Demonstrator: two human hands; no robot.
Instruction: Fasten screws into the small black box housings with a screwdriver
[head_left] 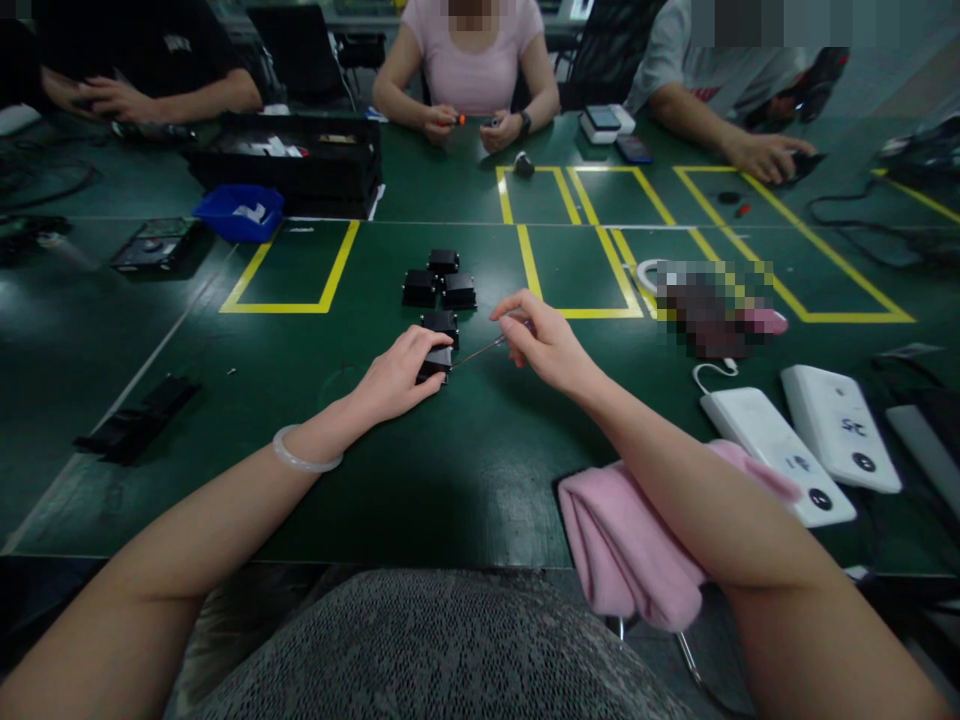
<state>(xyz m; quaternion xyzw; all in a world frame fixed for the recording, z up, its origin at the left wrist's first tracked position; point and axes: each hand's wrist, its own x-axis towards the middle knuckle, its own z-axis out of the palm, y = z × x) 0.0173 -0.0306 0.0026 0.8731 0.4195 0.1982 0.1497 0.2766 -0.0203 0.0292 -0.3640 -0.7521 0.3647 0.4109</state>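
My left hand [401,374] is closed on a small black box-shaped part [437,360], thumb and fingers at its sides, pressing it to the green table. In my right hand [541,340] is a thin screwdriver [484,351]. Its slim metal shaft points left and its tip meets or nearly meets the right end of the held part. The fingers mostly hide the handle. Just behind the held part stands another black part [441,326]. Farther back is a small group of similar black parts [444,262].
Black pieces [142,420] lie at left. A blue bin [241,212] stands before a black crate [300,165]. At right are white power banks [780,455] and a pink cloth [630,540] over the table edge. Several co-workers sit opposite, a co-worker's hand [769,155] among them.
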